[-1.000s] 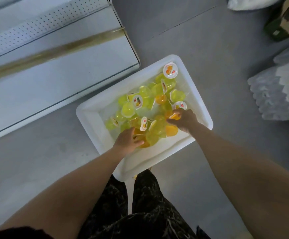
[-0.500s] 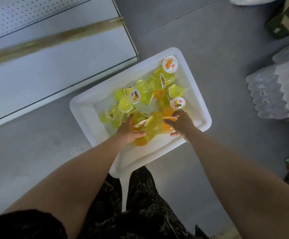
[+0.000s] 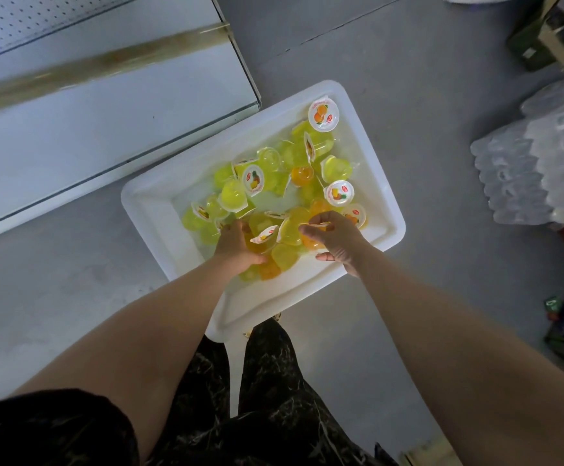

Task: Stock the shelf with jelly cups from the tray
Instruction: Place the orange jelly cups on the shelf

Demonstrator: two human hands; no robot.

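One wide-angle camera, worn on the person's head, looks steeply down and forward along both forearms [image 3: 159,324]. The tray [image 3: 159,210] of jelly cups [image 3: 232,196] sits close, mid-frame. The shelf [image 3: 72,129] crosses the upper left, with floor [image 3: 391,79] around.

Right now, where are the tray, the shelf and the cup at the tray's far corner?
tray [image 3: 290,289]: head view, bare near wall.
shelf [image 3: 89,129]: head view, flat board.
corner cup [image 3: 323,115]: head view, middle of its lid.
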